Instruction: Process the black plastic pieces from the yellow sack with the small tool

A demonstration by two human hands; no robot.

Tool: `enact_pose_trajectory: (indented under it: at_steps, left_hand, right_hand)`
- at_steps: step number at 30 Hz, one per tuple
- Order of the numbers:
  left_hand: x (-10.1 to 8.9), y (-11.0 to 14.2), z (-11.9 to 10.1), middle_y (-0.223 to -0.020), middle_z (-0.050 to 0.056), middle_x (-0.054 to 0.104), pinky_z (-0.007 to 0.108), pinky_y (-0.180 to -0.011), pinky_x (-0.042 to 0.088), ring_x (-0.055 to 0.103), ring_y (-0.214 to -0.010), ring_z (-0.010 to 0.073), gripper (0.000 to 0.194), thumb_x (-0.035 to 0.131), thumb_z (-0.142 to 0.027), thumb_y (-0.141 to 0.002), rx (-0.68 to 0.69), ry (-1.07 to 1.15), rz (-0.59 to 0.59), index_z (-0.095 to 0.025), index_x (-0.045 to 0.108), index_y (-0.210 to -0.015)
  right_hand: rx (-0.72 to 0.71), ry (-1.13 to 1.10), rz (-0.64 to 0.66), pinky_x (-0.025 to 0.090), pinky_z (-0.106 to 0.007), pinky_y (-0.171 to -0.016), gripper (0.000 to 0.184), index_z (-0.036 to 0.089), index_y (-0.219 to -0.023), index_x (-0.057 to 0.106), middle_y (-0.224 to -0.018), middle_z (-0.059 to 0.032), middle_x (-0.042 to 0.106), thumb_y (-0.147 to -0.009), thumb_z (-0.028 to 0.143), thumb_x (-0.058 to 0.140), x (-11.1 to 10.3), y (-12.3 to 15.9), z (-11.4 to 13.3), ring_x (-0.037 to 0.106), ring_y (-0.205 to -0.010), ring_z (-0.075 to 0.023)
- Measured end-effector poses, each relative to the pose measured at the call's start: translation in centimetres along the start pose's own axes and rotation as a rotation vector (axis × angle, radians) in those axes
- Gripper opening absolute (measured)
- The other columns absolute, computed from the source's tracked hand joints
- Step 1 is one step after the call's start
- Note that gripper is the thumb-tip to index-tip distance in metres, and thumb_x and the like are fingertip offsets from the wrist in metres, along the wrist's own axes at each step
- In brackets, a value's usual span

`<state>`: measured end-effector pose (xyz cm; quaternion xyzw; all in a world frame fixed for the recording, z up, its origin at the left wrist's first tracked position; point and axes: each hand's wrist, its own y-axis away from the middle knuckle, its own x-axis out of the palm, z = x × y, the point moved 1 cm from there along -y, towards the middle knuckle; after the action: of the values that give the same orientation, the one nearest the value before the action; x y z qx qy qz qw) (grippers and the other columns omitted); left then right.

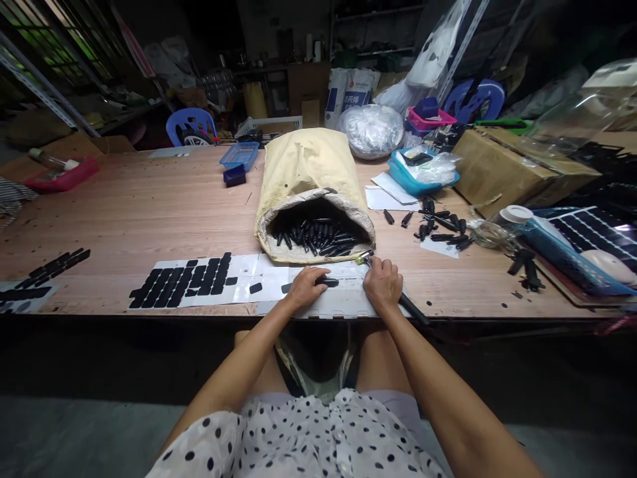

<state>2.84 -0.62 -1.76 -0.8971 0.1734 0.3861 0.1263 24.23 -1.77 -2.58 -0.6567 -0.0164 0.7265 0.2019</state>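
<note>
My left hand (306,288) is closed at the table's front edge, its fingers and thumb on a small elongated black plastic part (328,282) over a white sheet. To its right, my right hand (383,284) is wrapped round a hammer (413,309). The hammer's black handle sticks out below the fist, and its metal head shows above, near the sack. Just beyond both hands lies a cream woven sack (311,159), its mouth facing me, with many black plastic parts (318,234) inside. Left of my left hand, flat black pieces (169,284) sit in rows on white sheets.
Loose black parts (442,222) lie right of the sack, near a blue basin (423,174) and a cardboard box (507,169). A blue basket (239,156) stands behind left. More black strips (54,265) lie far left, and a blue tray (572,252) sits far right.
</note>
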Motion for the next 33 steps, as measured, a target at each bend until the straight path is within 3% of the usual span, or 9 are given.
enact_pose_trajectory:
  at_steps: [7, 13, 16, 20, 24, 29, 33]
  left_hand:
    - [0.4, -0.1, 0.4, -0.093, 0.003, 0.065, 0.037, -0.089, 0.048, 0.056, -0.097, 0.0234, 0.017, 0.080, -0.032, -0.074, -0.098, 0.007, -0.075, -0.022, 0.074, -0.088]
    - [0.5, -0.2, 0.0, -0.088, 0.002, 0.065, 0.034, -0.085, 0.047, 0.055, -0.094, 0.0217, 0.013, 0.079, -0.024, -0.073, -0.130, 0.064, -0.065, -0.022, 0.073, -0.084]
    - [0.6, -0.2, 0.0, -0.088, 0.001, 0.065, 0.034, -0.086, 0.047, 0.055, -0.094, 0.0215, 0.014, 0.080, -0.022, -0.071, -0.139, 0.077, -0.076, -0.022, 0.072, -0.082]
    - [0.8, -0.4, -0.1, -0.088, 0.001, 0.065, 0.034, -0.085, 0.047, 0.055, -0.093, 0.0209, 0.015, 0.081, -0.022, -0.069, -0.162, 0.086, -0.086, -0.022, 0.071, -0.080]
    - [0.9, -0.5, -0.2, -0.086, 0.001, 0.064, 0.033, -0.085, 0.046, 0.055, -0.093, 0.0206, 0.014, 0.080, -0.021, -0.069, -0.161, 0.081, -0.077, -0.021, 0.070, -0.078]
    - [1.1, -0.6, -0.4, -0.086, 0.001, 0.065, 0.033, -0.084, 0.046, 0.055, -0.092, 0.0204, 0.012, 0.080, -0.020, -0.069, -0.176, 0.091, -0.083, -0.021, 0.070, -0.076]
    - [1.3, -0.5, -0.3, -0.087, 0.000, 0.065, 0.034, -0.085, 0.047, 0.055, -0.093, 0.0207, 0.013, 0.080, -0.021, -0.069, -0.174, 0.116, -0.104, -0.022, 0.071, -0.078]
  right_hand:
    - [0.006, -0.081, -0.003, 0.031, -0.033, -0.069, 0.032, 0.018, -0.117, 0.065, -0.098, -0.0125, 0.061, -0.093, 0.020, 0.045, 0.0, -0.2, -0.4, 0.050, -0.093, -0.0245]
    - [0.007, -0.329, -0.036, 0.041, -0.034, -0.076, 0.031, 0.019, -0.111, 0.068, -0.097, -0.0111, 0.066, -0.089, 0.019, 0.046, -0.3, 0.2, -1.0, 0.055, -0.092, -0.0247]
    - [-0.058, -0.560, -0.098, 0.047, -0.036, -0.084, 0.034, 0.020, -0.113, 0.067, -0.103, -0.0102, 0.070, -0.090, 0.022, 0.043, -0.9, 1.6, 0.0, 0.060, -0.095, -0.0238]
    - [-0.204, -0.769, -0.043, 0.051, -0.037, -0.088, 0.031, 0.021, -0.108, 0.070, -0.103, -0.0088, 0.073, -0.090, 0.027, 0.044, -1.4, 3.7, 2.5, 0.064, -0.096, -0.0230]
    - [-0.271, -0.757, 0.000, 0.051, -0.036, -0.087, 0.033, 0.022, -0.109, 0.070, -0.101, -0.0086, 0.073, -0.091, 0.028, 0.044, -1.9, 5.2, 4.1, 0.065, -0.094, -0.0223]
    - [-0.220, -0.576, 0.119, 0.049, -0.032, -0.083, 0.036, 0.022, -0.113, 0.069, -0.101, -0.0085, 0.072, -0.092, 0.024, 0.040, -2.7, 6.0, 4.2, 0.063, -0.093, -0.0210]
    - [-0.198, -0.551, 0.071, 0.048, -0.033, -0.087, 0.038, 0.021, -0.115, 0.067, -0.107, -0.0102, 0.071, -0.094, 0.025, 0.037, -3.0, 5.9, 3.4, 0.062, -0.100, -0.0224]
